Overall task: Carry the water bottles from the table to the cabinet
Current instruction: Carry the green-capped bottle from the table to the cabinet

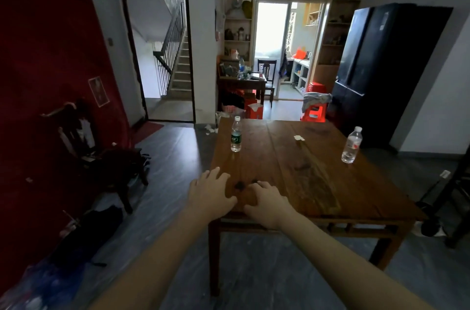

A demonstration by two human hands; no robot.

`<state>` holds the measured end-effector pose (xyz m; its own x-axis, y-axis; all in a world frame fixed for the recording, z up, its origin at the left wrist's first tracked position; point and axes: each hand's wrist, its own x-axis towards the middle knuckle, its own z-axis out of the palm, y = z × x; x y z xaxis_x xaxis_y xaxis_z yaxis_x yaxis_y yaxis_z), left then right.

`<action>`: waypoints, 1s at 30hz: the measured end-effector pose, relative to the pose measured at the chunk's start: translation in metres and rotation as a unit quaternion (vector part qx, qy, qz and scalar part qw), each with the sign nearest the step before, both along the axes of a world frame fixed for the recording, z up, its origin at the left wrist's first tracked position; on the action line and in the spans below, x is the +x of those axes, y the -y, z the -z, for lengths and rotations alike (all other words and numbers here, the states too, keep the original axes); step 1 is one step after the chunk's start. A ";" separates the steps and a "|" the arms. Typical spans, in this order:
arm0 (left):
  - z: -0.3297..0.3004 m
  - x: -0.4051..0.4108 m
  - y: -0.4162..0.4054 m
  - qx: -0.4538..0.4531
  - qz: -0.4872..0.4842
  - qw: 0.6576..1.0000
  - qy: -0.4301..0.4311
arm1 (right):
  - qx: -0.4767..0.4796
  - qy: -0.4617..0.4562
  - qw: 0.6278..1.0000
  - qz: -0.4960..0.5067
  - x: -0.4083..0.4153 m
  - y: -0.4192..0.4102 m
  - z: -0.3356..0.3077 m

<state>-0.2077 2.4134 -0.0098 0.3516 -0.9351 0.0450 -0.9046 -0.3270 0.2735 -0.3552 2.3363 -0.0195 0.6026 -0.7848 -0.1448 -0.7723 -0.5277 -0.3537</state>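
Over the near left corner of the wooden table we held both hands out side by side, neither one gripping anything. Our left hand hovered with its fingers spread and relaxed, the thumb pointing toward the other hand. Our right hand was just beside it, its fingers loosely bent down toward the tabletop; whether they touched the wood we could not tell. Two water bottles stood upright on the table, well apart from each other and from our hands. A green-label bottle stood toward the far left edge, and a red-label bottle stood near the right edge. Between them, toward the far side, lay a small white scrap. Left of the table sat a dark wooden chair against a red panel. Far right stood a black refrigerator, with red plastic stools just left of it.
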 end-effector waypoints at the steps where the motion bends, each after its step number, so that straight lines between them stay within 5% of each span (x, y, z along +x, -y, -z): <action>1: 0.005 0.012 0.014 0.006 -0.001 1.000 0.001 | 0.003 -0.002 1.000 0.000 0.012 0.015 0.005; 14: 0.025 0.191 0.253 0.070 0.005 0.997 -0.012 | 0.004 -0.014 0.999 0.049 0.170 0.235 0.015; 30: 0.109 0.258 0.455 0.178 -0.001 0.982 -0.056 | 0.089 -0.020 0.993 0.071 0.220 0.442 0.100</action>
